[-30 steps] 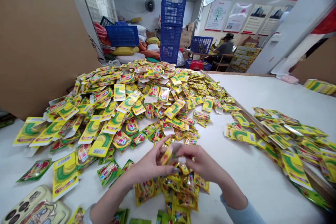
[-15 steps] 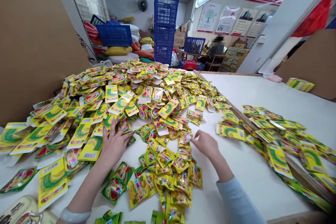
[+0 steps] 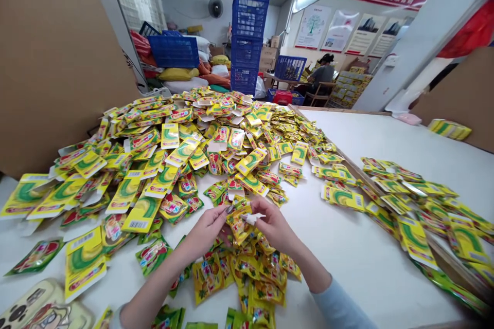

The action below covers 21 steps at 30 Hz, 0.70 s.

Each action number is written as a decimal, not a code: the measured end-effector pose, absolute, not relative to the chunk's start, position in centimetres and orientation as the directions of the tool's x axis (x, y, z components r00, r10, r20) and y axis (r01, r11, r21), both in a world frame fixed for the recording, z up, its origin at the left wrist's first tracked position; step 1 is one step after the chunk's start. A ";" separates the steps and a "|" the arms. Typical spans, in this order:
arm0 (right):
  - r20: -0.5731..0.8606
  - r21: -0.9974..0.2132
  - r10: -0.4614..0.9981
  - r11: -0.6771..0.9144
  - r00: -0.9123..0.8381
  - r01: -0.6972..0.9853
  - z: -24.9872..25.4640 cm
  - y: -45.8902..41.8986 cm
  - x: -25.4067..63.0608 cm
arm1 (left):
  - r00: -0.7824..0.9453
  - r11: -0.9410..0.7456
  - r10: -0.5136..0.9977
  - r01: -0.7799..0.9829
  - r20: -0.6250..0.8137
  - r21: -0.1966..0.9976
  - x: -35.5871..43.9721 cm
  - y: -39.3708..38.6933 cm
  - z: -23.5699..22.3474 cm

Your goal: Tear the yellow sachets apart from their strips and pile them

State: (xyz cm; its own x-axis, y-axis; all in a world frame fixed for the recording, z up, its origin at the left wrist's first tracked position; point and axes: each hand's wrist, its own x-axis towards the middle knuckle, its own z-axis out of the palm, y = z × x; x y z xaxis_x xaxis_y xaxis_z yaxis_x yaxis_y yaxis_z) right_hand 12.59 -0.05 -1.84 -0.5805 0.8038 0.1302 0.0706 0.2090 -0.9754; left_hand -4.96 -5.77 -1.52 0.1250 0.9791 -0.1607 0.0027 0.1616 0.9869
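My left hand (image 3: 211, 225) is closed on a small yellow candy packet (image 3: 238, 226), pinched at its left edge. At the packet's right side my right hand (image 3: 275, 223) is closed too. A small white piece (image 3: 252, 218) shows between its fingers; whether it belongs to the packet I cannot tell. Beneath both hands lies a heap of yellow pineapple-print packets (image 3: 266, 288). Green watermelon-print packets (image 3: 154, 254) lie to the left of it. Beyond my hands rises a large pile of yellow-and-green flat boxes (image 3: 170, 136), some with open flaps.
A wooden strip (image 3: 347, 162) runs along the white table (image 3: 324, 247), with more boxes (image 3: 417, 231) strewn across it at right. A cream patterned object (image 3: 46, 306) lies front left. Cardboard (image 3: 57, 61) stands at left. Behind are stacked blue crates (image 3: 250, 36) and a seated person (image 3: 324, 74).
My left hand has left the box pile and moved right. My right hand has moved left and slightly down. Both hands now meet at a yellow packet raised over the heap.
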 end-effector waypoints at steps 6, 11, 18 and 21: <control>0.136 -0.964 0.832 0.237 -0.539 0.122 -3.4 -0.2 12.2 | 0.181 0.160 0.969 0.051 -0.167 0.986 -4.4 -6.1 -1.2; 0.115 -0.973 0.822 0.206 -0.558 0.102 -2.7 -0.6 12.7 | 0.174 0.153 0.968 0.158 -0.180 0.976 -3.7 -6.7 -2.7; -0.089 -0.995 0.732 -0.043 -0.675 0.085 -2.2 0.8 14.0 | 0.396 -0.099 0.913 0.455 -0.101 0.885 -6.3 -4.5 -0.4; -0.060 -0.993 0.827 0.010 -0.560 0.121 -2.4 2.1 14.8 | 0.378 -0.349 0.925 0.795 0.045 0.496 -8.4 -0.5 1.4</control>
